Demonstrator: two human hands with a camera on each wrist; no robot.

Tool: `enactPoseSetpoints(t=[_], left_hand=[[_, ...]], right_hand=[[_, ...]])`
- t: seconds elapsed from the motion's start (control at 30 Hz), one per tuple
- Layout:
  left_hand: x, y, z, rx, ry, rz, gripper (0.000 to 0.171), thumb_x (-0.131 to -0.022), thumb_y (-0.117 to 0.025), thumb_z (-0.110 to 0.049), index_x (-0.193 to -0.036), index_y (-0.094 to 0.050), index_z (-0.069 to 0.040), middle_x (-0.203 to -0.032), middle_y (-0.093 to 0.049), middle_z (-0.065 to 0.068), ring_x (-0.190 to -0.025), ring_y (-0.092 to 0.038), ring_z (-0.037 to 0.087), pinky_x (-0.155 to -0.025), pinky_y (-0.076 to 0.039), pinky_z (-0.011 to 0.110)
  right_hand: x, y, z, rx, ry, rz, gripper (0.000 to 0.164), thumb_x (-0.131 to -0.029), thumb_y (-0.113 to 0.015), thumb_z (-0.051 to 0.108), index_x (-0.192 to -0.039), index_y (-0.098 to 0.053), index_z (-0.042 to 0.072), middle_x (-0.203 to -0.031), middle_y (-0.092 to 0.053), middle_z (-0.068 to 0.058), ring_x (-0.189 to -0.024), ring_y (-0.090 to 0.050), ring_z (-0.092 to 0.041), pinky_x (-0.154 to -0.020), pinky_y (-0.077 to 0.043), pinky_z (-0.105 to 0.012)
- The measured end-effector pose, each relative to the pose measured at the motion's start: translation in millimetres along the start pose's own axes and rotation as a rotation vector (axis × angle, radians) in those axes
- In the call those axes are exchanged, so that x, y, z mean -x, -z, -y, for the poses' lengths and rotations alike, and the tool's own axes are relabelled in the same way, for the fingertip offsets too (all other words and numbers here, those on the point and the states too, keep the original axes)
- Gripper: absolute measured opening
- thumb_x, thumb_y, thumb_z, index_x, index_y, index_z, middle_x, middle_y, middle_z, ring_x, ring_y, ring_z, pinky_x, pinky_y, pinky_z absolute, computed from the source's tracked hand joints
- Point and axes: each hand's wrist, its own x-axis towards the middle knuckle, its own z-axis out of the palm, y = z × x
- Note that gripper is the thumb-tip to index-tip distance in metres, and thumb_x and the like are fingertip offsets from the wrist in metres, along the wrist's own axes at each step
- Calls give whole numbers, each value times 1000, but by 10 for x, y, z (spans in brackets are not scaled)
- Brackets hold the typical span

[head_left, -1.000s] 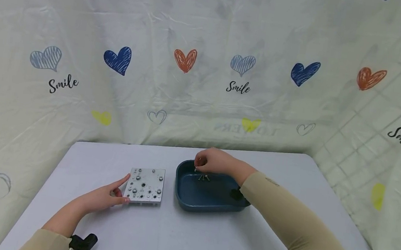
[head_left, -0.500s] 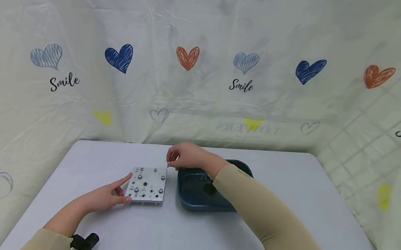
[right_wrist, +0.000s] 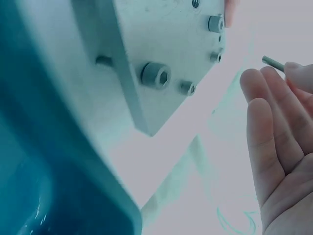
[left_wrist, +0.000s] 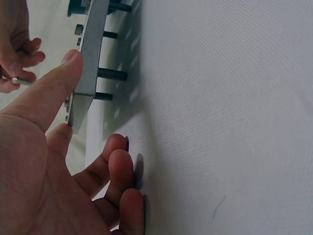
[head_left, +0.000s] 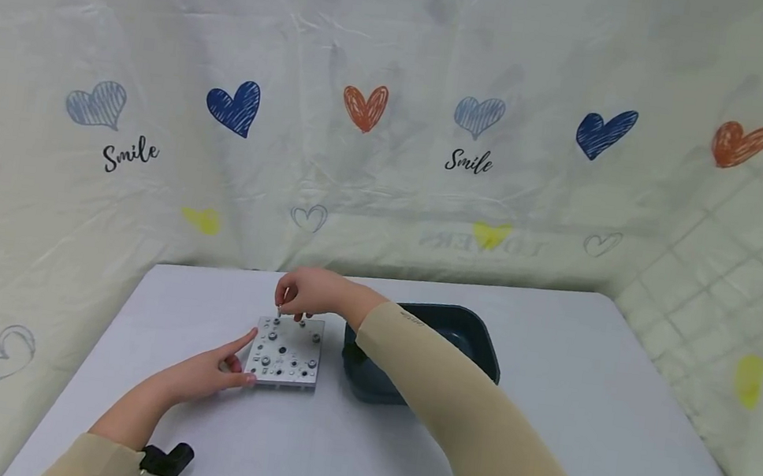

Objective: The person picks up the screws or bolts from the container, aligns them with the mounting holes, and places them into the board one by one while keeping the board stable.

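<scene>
A square silver metal plate studded with socket-head screws lies on the table, and threaded shanks stick out beneath it in the left wrist view. My left hand holds it at the left side, thumb at the near corner and index finger along the edge, other fingers curled by the tabletop. Over the far left part of the plate, my right hand pinches a small screw between thumb and fingers. The screw's head is hidden by the fingertips in the right wrist view.
A dark blue tray stands right of the plate, partly covered by the right forearm. White cloth covers the table. Behind it hangs a curtain printed with hearts.
My right hand has moved left from the tray with the screw, to over the plate's far left part. The left hand keeps its hold on the plate. The head view has shifted slightly.
</scene>
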Motion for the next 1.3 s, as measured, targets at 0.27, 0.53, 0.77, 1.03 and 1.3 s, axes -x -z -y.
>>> enactPoseSetpoints(t=[0.27,0.53,0.77,1.03,1.3], left_hand=[[-60,-34,29,-18,0,-7,95,-82,-77,-50,-159,-24,-30,-99,-51,3,-79,-48,19,-69,-38,34],[-39,-46,4,1,-10,3,95,-83,-77,-47,-159,-24,-28,-99,-52,3,-80,-48,19,-69,-38,34],[-61,-42,20,-4,-6,8,95,-83,-76,-50,-159,-23,-29,-99,-52,3,-82,-48,18,-71,-38,34],[-17,-7,36,-15,-39,17,95,-85,-74,-50,-159,-21,-24,-99,-51,4,-79,-48,18,-68,-38,32],[9,39,36,-29,-72,22,95,-85,-72,-54,-160,-21,-23,-99,-51,5,-78,-48,17,-66,-37,30]], right_hand=[[-147,-103,0,66,-33,-29,5,-95,-67,20,-99,-69,17,-91,-66,7,-76,-68,-13,-64,-51,-25],[-258,-213,29,139,-68,-19,5,-95,-69,25,-94,-70,20,-89,-64,6,-77,-66,-15,-65,-48,-25],[-279,-262,81,196,-95,-26,5,-94,-70,22,-89,-69,24,-87,-63,7,-73,-62,-9,-64,-47,-24],[-320,-280,102,210,-77,-33,4,-95,-68,20,-93,-71,24,-88,-64,8,-74,-59,-8,-67,-47,-23],[-368,-303,104,190,-93,-45,5,-96,-67,22,-93,-70,24,-89,-63,8,-76,-59,-8,-69,-47,-23]])
